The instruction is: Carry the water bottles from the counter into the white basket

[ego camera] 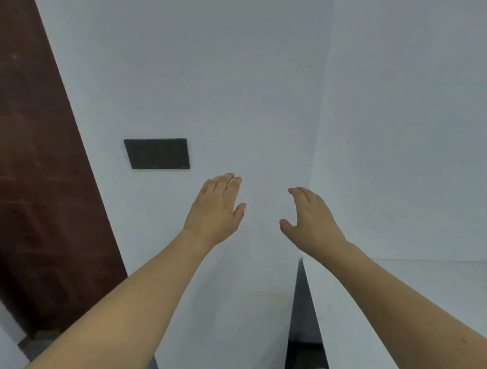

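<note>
Both arms reach forward toward a white wall. My left hand (218,208) is raised with fingers straight and together, holding nothing. My right hand (309,216) is a little to its right, fingers relaxed and slightly curved, thumb apart, also holding nothing. The two hands are apart, with a gap of bare wall between them. A white counter (428,295) runs along the right side under my right forearm. No water bottle and no white basket show in this view.
A dark brown door (25,173) fills the left side. A black switch plate (158,153) is on the wall above and left of my left hand. A dark gap (304,328) lies beside the counter's left edge.
</note>
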